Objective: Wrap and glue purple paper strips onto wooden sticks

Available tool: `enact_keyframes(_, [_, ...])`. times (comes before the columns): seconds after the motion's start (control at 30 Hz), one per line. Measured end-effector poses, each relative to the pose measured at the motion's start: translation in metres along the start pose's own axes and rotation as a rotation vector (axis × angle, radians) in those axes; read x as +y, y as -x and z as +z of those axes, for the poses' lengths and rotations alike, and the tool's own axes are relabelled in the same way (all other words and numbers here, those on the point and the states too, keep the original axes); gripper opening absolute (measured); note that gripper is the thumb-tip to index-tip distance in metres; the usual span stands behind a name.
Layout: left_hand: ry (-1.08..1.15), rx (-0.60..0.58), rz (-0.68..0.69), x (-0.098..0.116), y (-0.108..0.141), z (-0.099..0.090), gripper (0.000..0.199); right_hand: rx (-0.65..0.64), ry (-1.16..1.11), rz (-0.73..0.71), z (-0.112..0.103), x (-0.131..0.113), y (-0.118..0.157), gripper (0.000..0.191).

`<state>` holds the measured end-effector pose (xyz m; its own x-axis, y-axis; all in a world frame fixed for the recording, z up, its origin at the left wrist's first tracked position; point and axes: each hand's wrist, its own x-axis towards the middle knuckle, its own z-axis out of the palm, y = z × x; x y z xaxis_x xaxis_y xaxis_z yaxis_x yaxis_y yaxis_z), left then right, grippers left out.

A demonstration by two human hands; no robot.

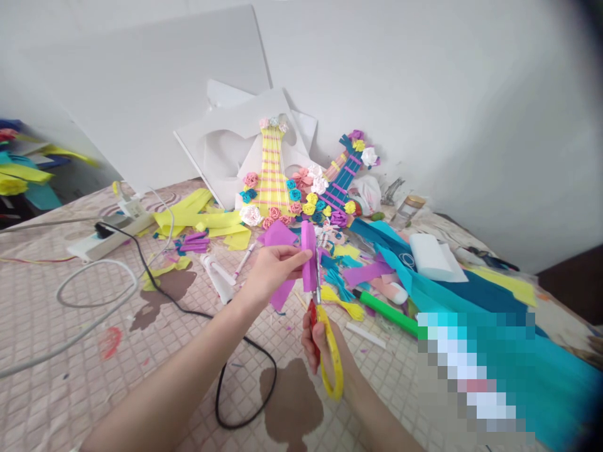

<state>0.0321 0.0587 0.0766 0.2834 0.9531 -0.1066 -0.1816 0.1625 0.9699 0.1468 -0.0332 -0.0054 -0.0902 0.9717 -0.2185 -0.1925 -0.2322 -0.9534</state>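
Between the thumb and fingers of my left hand (277,267) is a folded strip of purple crepe paper (308,251), held upright. My right hand (330,348) grips a pair of scissors (332,358) with one yellow and one red handle. Their blades point away from me and lie along the strip's right edge; whether they are cutting into it I cannot tell. Behind my left hand a larger purple paper piece (282,294) is partly hidden. Beyond stand a yellow guitar-shaped craft (271,169) edged with paper roses and a blue one (343,179) leaning beside it.
A power strip (110,235) and a looping black cable (221,411) lie on the left. Yellow paper (198,216) and scraps litter the middle. On the right are a green stick (391,314), teal crepe paper (475,339), a white roll (431,256) and a jar (409,209).
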Motion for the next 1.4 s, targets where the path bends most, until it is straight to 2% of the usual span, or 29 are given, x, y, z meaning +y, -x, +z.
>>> enact_keyframes(1.4, [-0.012, 0.018, -0.016, -0.0002, -0.0009, -0.0010, 0.028, 0.027, -0.115, 0.112, -0.0026, 0.0045, -0.0039, 0.059])
